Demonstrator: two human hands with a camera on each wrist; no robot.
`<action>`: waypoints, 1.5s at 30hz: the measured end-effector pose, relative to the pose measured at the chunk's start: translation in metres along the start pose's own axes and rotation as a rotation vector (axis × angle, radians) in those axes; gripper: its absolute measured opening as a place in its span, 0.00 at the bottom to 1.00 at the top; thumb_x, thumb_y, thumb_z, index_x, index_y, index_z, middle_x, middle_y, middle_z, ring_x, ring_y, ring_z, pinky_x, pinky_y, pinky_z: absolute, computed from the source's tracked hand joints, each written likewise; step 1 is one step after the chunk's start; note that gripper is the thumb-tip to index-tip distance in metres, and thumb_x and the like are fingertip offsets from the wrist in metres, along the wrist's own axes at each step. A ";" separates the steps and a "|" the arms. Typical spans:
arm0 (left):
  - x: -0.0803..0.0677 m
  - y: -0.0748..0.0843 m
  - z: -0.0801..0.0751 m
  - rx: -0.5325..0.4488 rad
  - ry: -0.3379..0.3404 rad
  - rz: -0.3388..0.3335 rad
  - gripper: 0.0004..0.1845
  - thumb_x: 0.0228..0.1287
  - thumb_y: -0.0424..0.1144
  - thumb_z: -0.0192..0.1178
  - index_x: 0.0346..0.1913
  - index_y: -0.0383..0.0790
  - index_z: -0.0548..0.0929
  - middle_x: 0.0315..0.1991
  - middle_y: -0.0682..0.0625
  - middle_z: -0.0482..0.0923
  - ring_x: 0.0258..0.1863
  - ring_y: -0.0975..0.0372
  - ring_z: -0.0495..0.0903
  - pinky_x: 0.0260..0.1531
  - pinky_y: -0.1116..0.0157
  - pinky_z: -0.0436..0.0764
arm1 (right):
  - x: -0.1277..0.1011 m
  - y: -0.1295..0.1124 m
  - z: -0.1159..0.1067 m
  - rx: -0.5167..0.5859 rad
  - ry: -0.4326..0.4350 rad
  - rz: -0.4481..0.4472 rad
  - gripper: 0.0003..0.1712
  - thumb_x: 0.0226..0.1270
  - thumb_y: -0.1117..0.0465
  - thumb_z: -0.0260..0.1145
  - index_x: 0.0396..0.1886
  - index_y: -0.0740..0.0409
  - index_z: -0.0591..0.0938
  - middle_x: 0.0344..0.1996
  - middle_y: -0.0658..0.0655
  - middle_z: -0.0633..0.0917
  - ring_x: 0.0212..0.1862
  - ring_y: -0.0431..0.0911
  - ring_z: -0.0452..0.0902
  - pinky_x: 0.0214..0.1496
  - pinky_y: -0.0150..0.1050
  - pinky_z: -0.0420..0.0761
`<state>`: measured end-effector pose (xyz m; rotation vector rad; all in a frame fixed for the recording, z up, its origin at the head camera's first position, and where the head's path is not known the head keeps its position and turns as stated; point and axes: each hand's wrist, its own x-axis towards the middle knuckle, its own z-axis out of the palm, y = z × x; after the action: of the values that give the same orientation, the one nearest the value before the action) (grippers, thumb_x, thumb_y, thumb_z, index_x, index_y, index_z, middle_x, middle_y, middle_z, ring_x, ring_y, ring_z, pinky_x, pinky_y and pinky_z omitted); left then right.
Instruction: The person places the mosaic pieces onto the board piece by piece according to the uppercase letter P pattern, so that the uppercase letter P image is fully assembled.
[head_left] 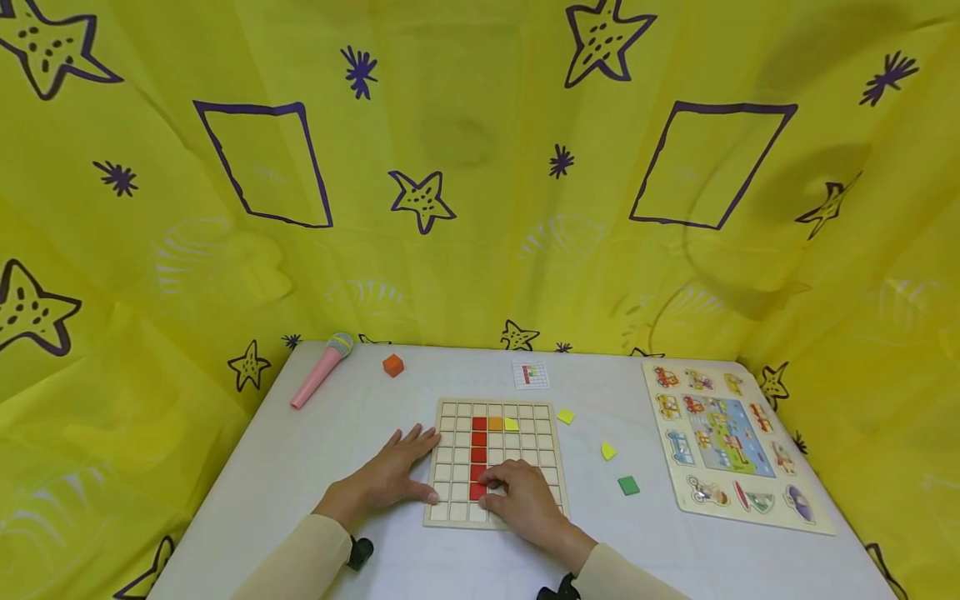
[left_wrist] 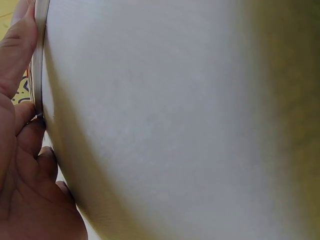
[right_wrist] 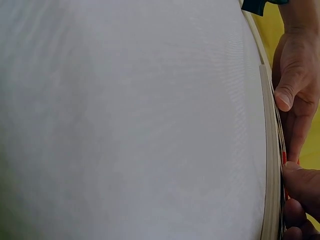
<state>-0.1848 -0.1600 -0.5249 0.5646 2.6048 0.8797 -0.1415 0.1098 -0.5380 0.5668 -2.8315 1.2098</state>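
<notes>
A square wooden grid board (head_left: 461,523) lies on the table. It has a column of red tiles (head_left: 478,439), with an orange tile (head_left: 496,423) and a yellow tile (head_left: 512,424) beside the top one. My right hand (head_left: 528,504) bends over the board, thumb and index finger at the lowest red tile (head_left: 475,492), which they appear to pinch. In the right wrist view, that thumb touches a red edge. Fingers spread, my left hand (head_left: 386,477) rests against the board's left side, its thumb at the frame. The left wrist view shows the left palm (left_wrist: 30,195) beside the board's edge.
Right of the board lie two loose yellow pieces (head_left: 566,416) and a green tile (head_left: 628,485). A small pattern card (head_left: 531,375), an orange cube (head_left: 393,365) and a pink microphone (head_left: 318,375) are behind it. A picture puzzle (head_left: 678,492) occupies the table's right side.
</notes>
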 end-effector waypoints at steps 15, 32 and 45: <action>-0.002 0.000 0.000 0.001 0.011 0.018 0.57 0.52 0.54 0.80 0.82 0.41 0.64 0.84 0.45 0.57 0.86 0.43 0.45 0.84 0.37 0.43 | 0.000 0.000 0.001 0.040 0.032 0.006 0.09 0.59 0.62 0.80 0.39 0.50 0.92 0.33 0.42 0.87 0.34 0.34 0.70 0.37 0.31 0.70; -0.002 0.000 0.000 -0.008 0.013 0.027 0.56 0.53 0.53 0.80 0.82 0.39 0.64 0.84 0.43 0.57 0.86 0.42 0.46 0.84 0.38 0.43 | 0.001 -0.001 -0.002 0.145 0.031 0.068 0.09 0.61 0.63 0.80 0.40 0.53 0.90 0.32 0.43 0.85 0.34 0.34 0.71 0.37 0.29 0.74; 0.000 -0.002 0.002 -0.010 0.014 0.015 0.56 0.53 0.52 0.81 0.82 0.41 0.64 0.84 0.45 0.58 0.86 0.43 0.46 0.84 0.38 0.43 | 0.004 0.007 -0.016 0.314 0.069 0.148 0.11 0.66 0.64 0.76 0.47 0.58 0.88 0.38 0.50 0.83 0.37 0.39 0.74 0.38 0.28 0.77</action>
<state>-0.1842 -0.1606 -0.5276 0.5775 2.6105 0.9037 -0.1495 0.1239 -0.5309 0.3164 -2.6833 1.6821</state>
